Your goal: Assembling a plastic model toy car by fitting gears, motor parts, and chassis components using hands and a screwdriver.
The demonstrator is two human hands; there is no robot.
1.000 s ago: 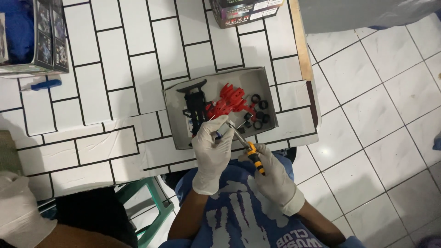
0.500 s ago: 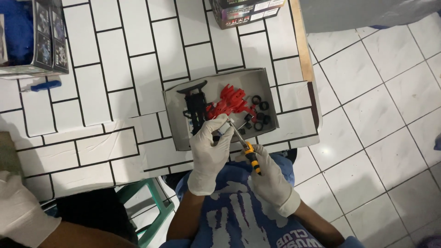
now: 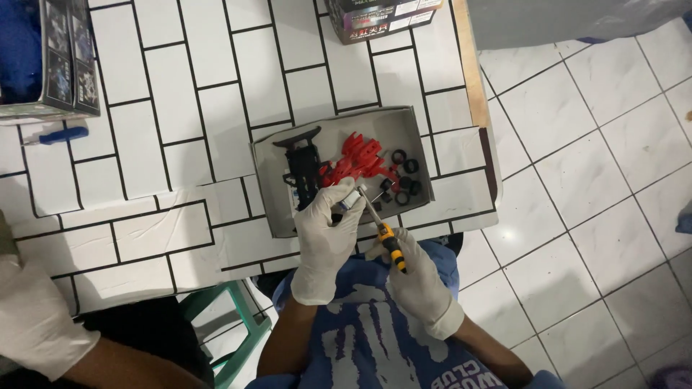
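While a small grey part (image 3: 351, 201) is pinched by the left hand (image 3: 326, 241) at the tray's (image 3: 268, 189) near edge, a screwdriver (image 3: 382, 232), gripped by the right hand (image 3: 417, 282), is angled up-left, its tip touching that part.

dark printed box (image 3: 382, 13) at the table's far edge; dark box with blue inside (image 3: 47, 61) far left; open grey box (image 3: 288, 216) in the middle.

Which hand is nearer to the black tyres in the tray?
The left hand: it lies just below-left of the tyres. The right hand is lower, holding the screwdriver.
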